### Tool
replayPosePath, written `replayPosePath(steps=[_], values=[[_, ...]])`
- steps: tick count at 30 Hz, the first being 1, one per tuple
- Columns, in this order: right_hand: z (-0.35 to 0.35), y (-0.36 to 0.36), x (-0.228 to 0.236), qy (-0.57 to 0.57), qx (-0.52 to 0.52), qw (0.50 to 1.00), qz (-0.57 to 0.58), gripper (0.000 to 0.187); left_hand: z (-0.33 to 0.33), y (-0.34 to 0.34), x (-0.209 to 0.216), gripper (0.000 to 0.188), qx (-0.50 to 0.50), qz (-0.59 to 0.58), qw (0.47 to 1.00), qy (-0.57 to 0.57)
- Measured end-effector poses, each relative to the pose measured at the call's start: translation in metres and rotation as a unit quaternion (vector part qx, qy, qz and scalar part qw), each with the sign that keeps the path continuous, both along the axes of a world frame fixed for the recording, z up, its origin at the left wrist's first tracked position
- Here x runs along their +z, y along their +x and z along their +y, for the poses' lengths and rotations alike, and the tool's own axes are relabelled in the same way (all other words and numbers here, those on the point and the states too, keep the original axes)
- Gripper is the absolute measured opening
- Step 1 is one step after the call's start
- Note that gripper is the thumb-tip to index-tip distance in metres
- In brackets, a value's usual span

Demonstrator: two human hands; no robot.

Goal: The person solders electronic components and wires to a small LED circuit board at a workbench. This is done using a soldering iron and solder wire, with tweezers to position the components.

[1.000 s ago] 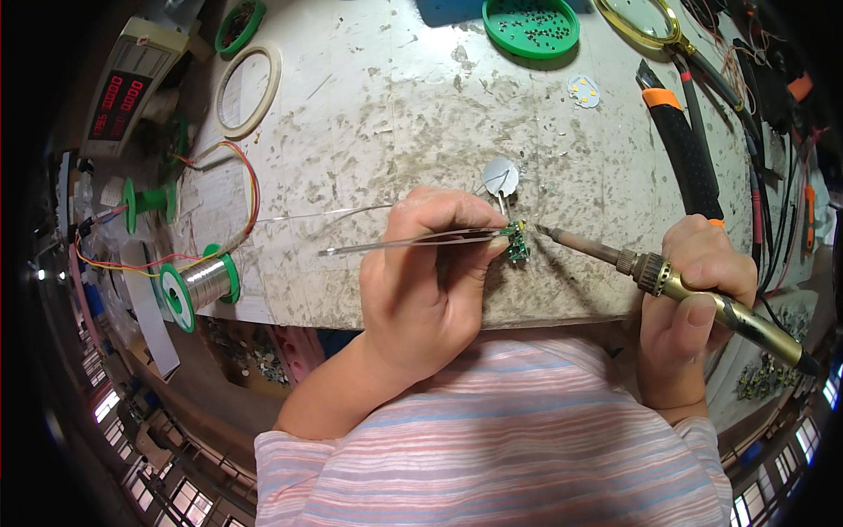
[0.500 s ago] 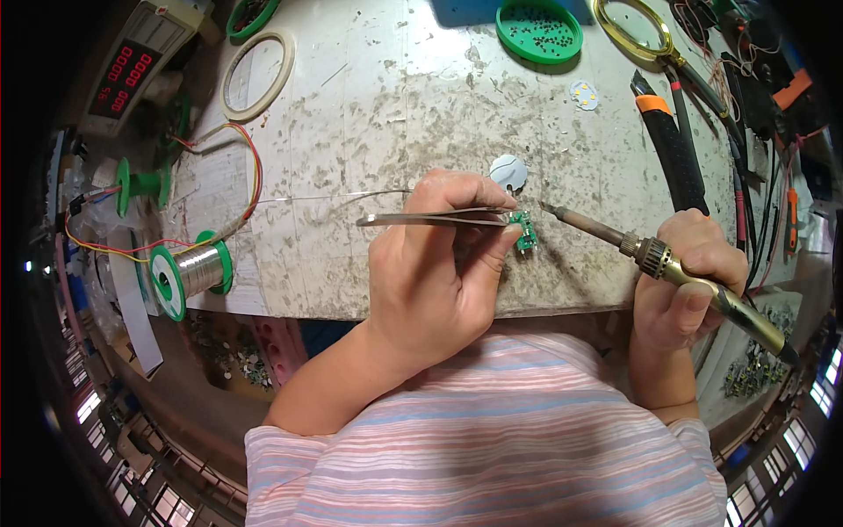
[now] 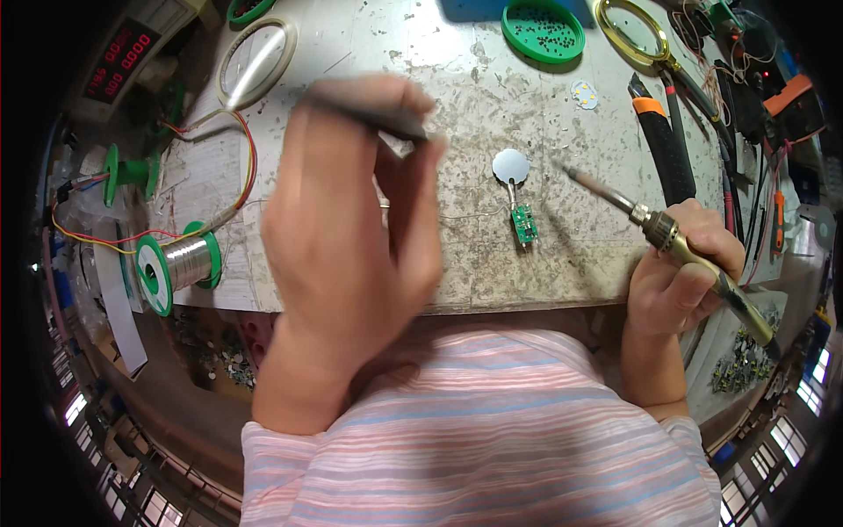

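My left hand [image 3: 342,228], smeared by motion, is raised over the table's left half with tweezers [image 3: 379,119] between thumb and fingers. My right hand [image 3: 689,268] grips a soldering iron [image 3: 667,239] at the table's right front, its tip pointing up-left and apart from the work. Between the hands lies a small green circuit board [image 3: 524,225], joined by thin leads to a round pale disc [image 3: 510,165]. A thin wire [image 3: 470,215] runs from behind my left hand toward the board. Left of that hand, a solder spool [image 3: 184,263] lies near the front edge.
A utility knife [image 3: 663,145] and a brass-rimmed magnifying glass [image 3: 637,31] lie at right. At the back are a green dish [image 3: 543,54] of small dark parts and a tape ring [image 3: 230,75]. Red and yellow wires [image 3: 250,167] loop at left, near a meter [image 3: 132,53].
My left hand and the tweezers have moved left, away from the board and upward, uncovering the disc and leads. My right hand and iron have shifted only slightly.
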State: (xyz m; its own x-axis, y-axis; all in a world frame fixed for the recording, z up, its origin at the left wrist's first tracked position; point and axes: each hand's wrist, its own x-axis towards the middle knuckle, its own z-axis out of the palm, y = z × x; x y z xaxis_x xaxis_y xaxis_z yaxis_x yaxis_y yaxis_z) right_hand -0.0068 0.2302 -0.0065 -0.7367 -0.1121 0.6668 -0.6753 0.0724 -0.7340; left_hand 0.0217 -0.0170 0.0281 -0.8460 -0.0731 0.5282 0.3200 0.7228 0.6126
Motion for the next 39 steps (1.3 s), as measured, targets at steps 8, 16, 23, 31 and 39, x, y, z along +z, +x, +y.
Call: replayPosePath(steps=[8, 16, 23, 31, 39], values=[[-0.010, -0.003, 0.003, 0.112, 0.161, 0.980, -0.023, 0.030, -0.023, -0.019, -0.002, 0.025, 0.074, -0.115, 0.965, -0.226], [-0.034, -0.014, 0.006, 0.181, 0.239, 0.951, -0.073, 0.046, 0.011, 0.025, -0.002, 0.023, -0.035, -0.172, 0.983, 0.045], [-0.033, -0.017, 0.015, 0.296, 0.268, 0.915, -0.061, 0.046, -0.001, 0.033, -0.011, 0.012, -0.043, -0.132, 0.989, 0.059], [-0.043, -0.009, 0.007, 0.277, 0.132, 0.947, 0.091, 0.037, 0.005, 0.045, 0.000, 0.017, -0.128, -0.100, 0.986, 0.029], [-0.041, 0.003, 0.007, 0.300, 0.110, 0.945, 0.067, 0.037, 0.020, 0.047, -0.021, 0.016, -0.091, -0.058, 0.994, 0.016]])
